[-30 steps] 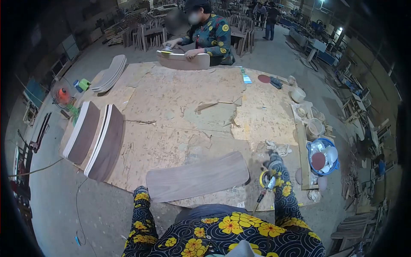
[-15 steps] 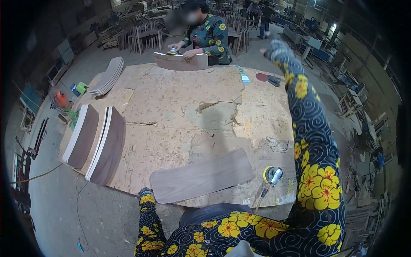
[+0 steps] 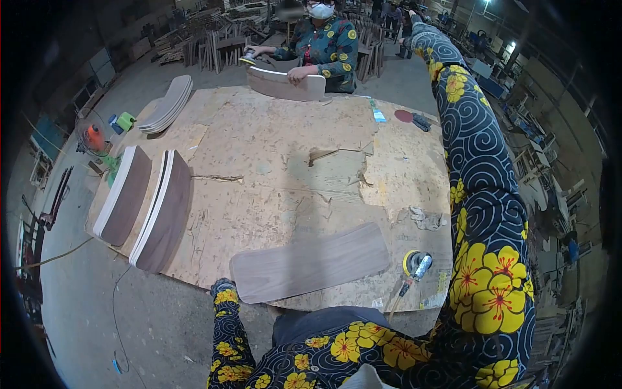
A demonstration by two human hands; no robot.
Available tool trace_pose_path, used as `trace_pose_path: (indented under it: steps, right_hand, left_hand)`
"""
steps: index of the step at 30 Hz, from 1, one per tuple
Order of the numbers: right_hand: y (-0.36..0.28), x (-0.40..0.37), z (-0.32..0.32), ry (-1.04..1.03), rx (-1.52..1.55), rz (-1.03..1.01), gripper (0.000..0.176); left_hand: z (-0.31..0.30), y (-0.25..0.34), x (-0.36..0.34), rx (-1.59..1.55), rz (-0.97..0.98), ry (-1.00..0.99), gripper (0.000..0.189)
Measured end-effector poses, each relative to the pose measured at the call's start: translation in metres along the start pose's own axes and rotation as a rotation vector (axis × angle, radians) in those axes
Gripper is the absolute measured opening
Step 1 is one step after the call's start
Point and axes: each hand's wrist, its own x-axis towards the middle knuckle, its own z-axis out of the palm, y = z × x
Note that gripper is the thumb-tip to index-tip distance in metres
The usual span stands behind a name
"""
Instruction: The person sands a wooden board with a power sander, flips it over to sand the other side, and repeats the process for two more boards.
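A long, slightly curved wooden board [image 3: 310, 262] lies flat along the near side of the table. My left hand [image 3: 223, 285] is at the board's left end, at the table's edge; its fingers are mostly hidden. My right arm reaches far out over the table's right side, with my right hand [image 3: 408, 37] high at the top of the view, away from the table things. That hand is small and dim, and I cannot tell how its fingers are set. Right of the board rests a round sander [image 3: 416, 264] with a yellow-edged pad and a hose.
Curved boards stand on edge [image 3: 162, 211] at the left of the worn table [image 3: 259, 149], with a stack [image 3: 170, 107] behind. Across, a co-worker [image 3: 327, 52] holds a curved board [image 3: 285, 84] and a sander [image 3: 247, 57]. A scraper [image 3: 378, 111], red disc [image 3: 403, 115] and crumpled cloth [image 3: 424, 219] lie right.
My right arm has risen, its hand now higher in view. The co-worker's sander has moved left to the end of their board. The whole view has shifted slightly.
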Motion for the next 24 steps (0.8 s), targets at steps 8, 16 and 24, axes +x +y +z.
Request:
trace_pose_path:
  steps: [8, 16, 24]
  right_hand:
    - [-0.013, -0.006, 0.002, 0.003, 0.032, -0.003, 0.083]
    - [-0.049, 0.06, -0.087, 0.197, 0.0, -0.116, 0.083]
    - [-0.098, 0.092, -0.21, 0.378, -0.027, -0.136, 0.083]
  left_hand:
    - [0.005, -0.002, 0.009, 0.057, 0.046, 0.048, 0.033]
    - [0.013, -0.006, 0.025, -0.052, -0.027, -0.048, 0.044]
    - [-0.017, 0.003, -0.008, -0.176, -0.065, -0.133, 0.047]
